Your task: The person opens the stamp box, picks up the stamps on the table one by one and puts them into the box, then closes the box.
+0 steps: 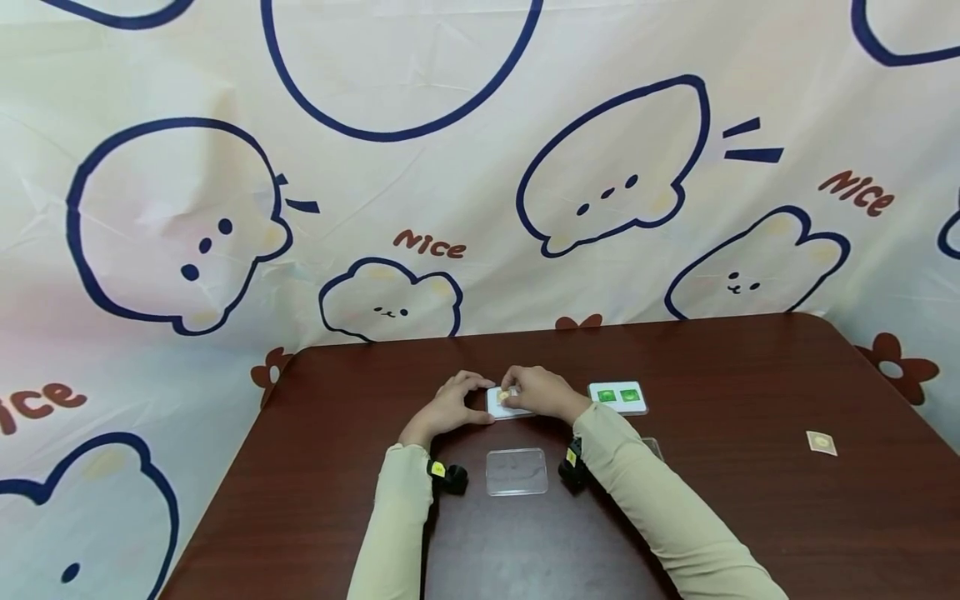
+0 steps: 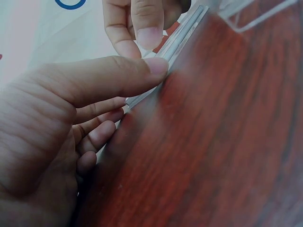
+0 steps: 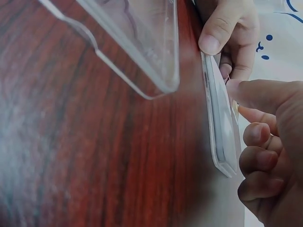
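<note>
My left hand holds the left end of a flat white card in a clear plastic case, its thumb on the near edge and its fingers at the far side. Over the same case, my right hand pinches a small yellowish sticker-like piece between thumb and forefinger. In the right wrist view the case lies flat on the table; the piece is mostly hidden behind the right fingers. The left thumb presses the case's edge in the left wrist view.
Right of the hands lies a white case with two green squares. A clear plastic lid lies between the wrists, and another clear piece is partly behind the right sleeve. A small cream square lies far right on the brown table.
</note>
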Demonstrator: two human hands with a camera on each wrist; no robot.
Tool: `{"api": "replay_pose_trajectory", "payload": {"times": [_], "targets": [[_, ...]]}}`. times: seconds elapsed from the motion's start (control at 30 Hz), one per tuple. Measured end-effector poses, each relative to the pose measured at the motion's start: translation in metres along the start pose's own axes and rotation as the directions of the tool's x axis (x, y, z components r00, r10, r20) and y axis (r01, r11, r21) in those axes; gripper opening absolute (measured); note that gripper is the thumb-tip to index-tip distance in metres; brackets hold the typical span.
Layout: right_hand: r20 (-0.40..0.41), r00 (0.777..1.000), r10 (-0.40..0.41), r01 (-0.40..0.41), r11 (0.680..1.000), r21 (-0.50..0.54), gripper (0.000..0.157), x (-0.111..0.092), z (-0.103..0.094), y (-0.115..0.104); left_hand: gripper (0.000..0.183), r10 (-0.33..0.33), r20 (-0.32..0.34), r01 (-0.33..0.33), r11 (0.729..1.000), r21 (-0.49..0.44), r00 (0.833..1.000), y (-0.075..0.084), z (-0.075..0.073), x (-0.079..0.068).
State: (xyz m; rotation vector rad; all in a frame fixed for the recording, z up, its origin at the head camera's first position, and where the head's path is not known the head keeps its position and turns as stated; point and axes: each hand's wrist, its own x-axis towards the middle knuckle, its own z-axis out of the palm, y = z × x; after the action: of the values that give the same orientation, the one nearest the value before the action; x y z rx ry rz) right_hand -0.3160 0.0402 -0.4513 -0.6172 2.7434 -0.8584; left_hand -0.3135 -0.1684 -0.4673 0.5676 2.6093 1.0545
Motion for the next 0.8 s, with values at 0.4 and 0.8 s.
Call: {"api": "replay_pose_trajectory", "payload": {"times": [0.4, 0.8], "targets": [[0.023, 1.0, 0.017, -0.017, 1.0, -0.004, 0.024, 0.0017, 0.0041, -0.0012, 0.054, 0.002, -0.008, -0.002, 1.0, -0.02, 1.0, 0.0004, 0.0003, -0.0008], [-0.028, 0.999, -0.034, 0.034, 0.999, -0.028, 0.017, -0.0003, 0.006, -0.0009, 0.054, -0.002, -0.012, 0.002, 1.0, -0.01, 1.0, -0.0015, 0.0006, 0.001]]}}
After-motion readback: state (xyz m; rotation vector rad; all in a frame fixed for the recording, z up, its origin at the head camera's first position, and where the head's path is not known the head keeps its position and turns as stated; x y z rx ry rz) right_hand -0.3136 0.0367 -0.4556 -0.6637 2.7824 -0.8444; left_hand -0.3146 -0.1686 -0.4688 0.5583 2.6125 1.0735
